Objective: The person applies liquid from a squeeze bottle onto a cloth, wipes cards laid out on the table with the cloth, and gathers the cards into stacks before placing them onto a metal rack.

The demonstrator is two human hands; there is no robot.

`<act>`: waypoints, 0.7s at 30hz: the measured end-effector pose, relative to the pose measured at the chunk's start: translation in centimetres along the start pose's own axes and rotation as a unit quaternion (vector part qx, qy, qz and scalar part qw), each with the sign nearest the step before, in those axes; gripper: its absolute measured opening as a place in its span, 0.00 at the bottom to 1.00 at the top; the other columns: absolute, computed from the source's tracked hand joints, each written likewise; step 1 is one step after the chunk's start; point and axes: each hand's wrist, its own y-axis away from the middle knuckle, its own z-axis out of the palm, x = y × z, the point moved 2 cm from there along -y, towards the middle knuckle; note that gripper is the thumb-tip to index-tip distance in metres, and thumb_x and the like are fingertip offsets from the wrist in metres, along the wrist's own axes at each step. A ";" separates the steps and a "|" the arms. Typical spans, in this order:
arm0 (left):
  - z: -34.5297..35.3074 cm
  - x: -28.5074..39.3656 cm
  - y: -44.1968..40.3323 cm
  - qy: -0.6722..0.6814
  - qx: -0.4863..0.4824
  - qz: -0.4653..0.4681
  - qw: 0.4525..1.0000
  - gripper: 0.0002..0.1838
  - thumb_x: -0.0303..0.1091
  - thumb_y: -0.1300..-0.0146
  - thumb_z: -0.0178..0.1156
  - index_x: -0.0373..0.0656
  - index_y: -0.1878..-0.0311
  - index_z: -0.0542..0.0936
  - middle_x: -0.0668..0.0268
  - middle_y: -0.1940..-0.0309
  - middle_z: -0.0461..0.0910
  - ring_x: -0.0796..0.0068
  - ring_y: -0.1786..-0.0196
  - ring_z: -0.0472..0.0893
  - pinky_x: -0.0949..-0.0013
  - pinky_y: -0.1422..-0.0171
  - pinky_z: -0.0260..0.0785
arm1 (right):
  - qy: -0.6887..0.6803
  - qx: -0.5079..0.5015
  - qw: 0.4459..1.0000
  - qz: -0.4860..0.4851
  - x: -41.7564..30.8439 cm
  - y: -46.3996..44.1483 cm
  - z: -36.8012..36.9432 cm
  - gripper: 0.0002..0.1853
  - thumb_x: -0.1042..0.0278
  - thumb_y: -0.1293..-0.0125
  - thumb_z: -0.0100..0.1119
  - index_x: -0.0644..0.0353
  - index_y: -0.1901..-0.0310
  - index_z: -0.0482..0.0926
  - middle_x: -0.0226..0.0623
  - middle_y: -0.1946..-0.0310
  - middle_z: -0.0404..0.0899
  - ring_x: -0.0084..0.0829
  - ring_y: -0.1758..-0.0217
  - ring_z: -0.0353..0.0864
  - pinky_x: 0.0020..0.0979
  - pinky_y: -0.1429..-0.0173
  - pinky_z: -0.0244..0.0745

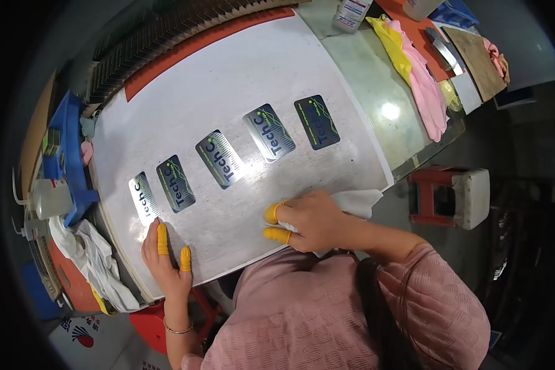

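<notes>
gripping cloth (362,201) over white worktop (185,111), right hand (316,222); stool (471,198) nearby

The far strip (209,46) was orange-red. The cards (219,158) had dark and silver colour, with green wavy lines. The finger covers (162,239) were yellow, the shirt (327,314) pink.

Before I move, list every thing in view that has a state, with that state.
Left hand with yellow finger cots, open, at the leftmost card.
Right hand with yellow finger cots, closed on thin white cloth.
Five rectangular dark-and-silver cards, flat, separate.
Long pink cloth, crumpled.
White cloth at far left, crumpled.
White-topped red stool, upright, unoccupied.
</notes>
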 end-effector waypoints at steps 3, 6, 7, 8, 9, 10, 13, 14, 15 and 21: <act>0.1 0.3 0.0 -0.005 0.001 0.001 1.000 0.28 0.39 0.44 0.55 0.36 0.42 0.65 0.54 0.40 0.65 0.53 0.40 0.64 0.56 0.36 0.50 | -0.017 0.040 0.999 -0.026 0.3 0.1 0.1 0.11 0.58 0.46 0.61 0.56 0.70 0.75 0.34 0.85 0.72 0.36 0.83 0.73 0.34 0.80 0.62; 0.0 0.4 -0.1 -0.014 -0.005 -0.001 1.000 0.27 0.39 0.43 0.55 0.36 0.42 0.65 0.54 0.40 0.64 0.53 0.40 0.64 0.56 0.36 0.50 | -0.020 0.060 0.997 -0.044 0.5 0.1 0.2 0.11 0.58 0.46 0.61 0.56 0.70 0.75 0.34 0.85 0.71 0.36 0.83 0.73 0.34 0.81 0.62; 0.0 0.4 -0.1 -0.016 -0.006 -0.004 1.000 0.27 0.39 0.43 0.54 0.36 0.42 0.65 0.54 0.40 0.64 0.53 0.40 0.64 0.56 0.36 0.50 | -0.021 0.054 0.998 -0.036 0.4 0.1 0.1 0.11 0.59 0.47 0.61 0.56 0.70 0.74 0.35 0.85 0.71 0.36 0.83 0.73 0.34 0.81 0.63; 0.1 0.3 0.0 -0.010 -0.002 -0.001 1.000 0.27 0.39 0.43 0.54 0.36 0.42 0.65 0.54 0.40 0.64 0.53 0.40 0.64 0.56 0.36 0.50 | -0.012 0.060 0.997 -0.040 0.4 0.2 0.1 0.11 0.59 0.47 0.61 0.56 0.70 0.74 0.34 0.85 0.71 0.36 0.83 0.73 0.34 0.81 0.63; 0.1 0.4 -0.1 -0.015 -0.005 0.001 1.000 0.27 0.39 0.43 0.54 0.36 0.42 0.65 0.54 0.40 0.64 0.53 0.40 0.64 0.56 0.36 0.50 | -0.016 0.058 0.997 -0.042 0.5 0.3 0.1 0.11 0.59 0.47 0.61 0.56 0.70 0.74 0.35 0.85 0.72 0.36 0.83 0.73 0.34 0.81 0.63; 0.0 0.5 -0.1 -0.021 -0.006 0.002 1.000 0.27 0.39 0.43 0.54 0.36 0.42 0.65 0.54 0.40 0.64 0.53 0.40 0.64 0.56 0.36 0.50 | -0.021 0.056 0.997 -0.045 0.5 0.3 0.1 0.11 0.59 0.47 0.61 0.56 0.70 0.74 0.35 0.85 0.72 0.36 0.83 0.73 0.34 0.81 0.63; -0.1 0.7 -0.2 -0.016 -0.018 -0.009 1.000 0.27 0.39 0.43 0.54 0.37 0.41 0.65 0.54 0.40 0.64 0.53 0.40 0.64 0.56 0.36 0.51 | -0.027 0.044 0.998 -0.039 0.5 0.3 0.1 0.11 0.59 0.47 0.61 0.56 0.70 0.74 0.35 0.84 0.72 0.36 0.83 0.73 0.35 0.81 0.64; 0.0 0.6 -0.3 -0.020 -0.012 -0.007 1.000 0.27 0.39 0.43 0.54 0.37 0.41 0.65 0.54 0.40 0.64 0.53 0.40 0.64 0.56 0.36 0.51 | -0.022 0.056 0.997 -0.045 0.5 0.4 0.1 0.11 0.59 0.47 0.60 0.57 0.70 0.74 0.35 0.84 0.72 0.36 0.82 0.74 0.35 0.81 0.65; 0.1 0.5 -0.1 -0.015 -0.006 -0.005 1.000 0.27 0.39 0.43 0.54 0.37 0.41 0.65 0.54 0.40 0.64 0.53 0.40 0.64 0.56 0.36 0.51 | -0.028 0.053 0.997 -0.046 0.5 0.4 0.0 0.11 0.59 0.47 0.60 0.57 0.69 0.74 0.36 0.84 0.73 0.36 0.82 0.74 0.34 0.81 0.66; -0.1 0.7 -0.2 -0.008 -0.010 -0.012 1.000 0.28 0.37 0.44 0.54 0.36 0.41 0.65 0.54 0.40 0.64 0.52 0.40 0.64 0.56 0.36 0.51 | -0.048 0.037 0.997 -0.045 0.6 0.3 0.0 0.11 0.59 0.47 0.60 0.58 0.70 0.75 0.36 0.84 0.74 0.36 0.82 0.75 0.34 0.81 0.67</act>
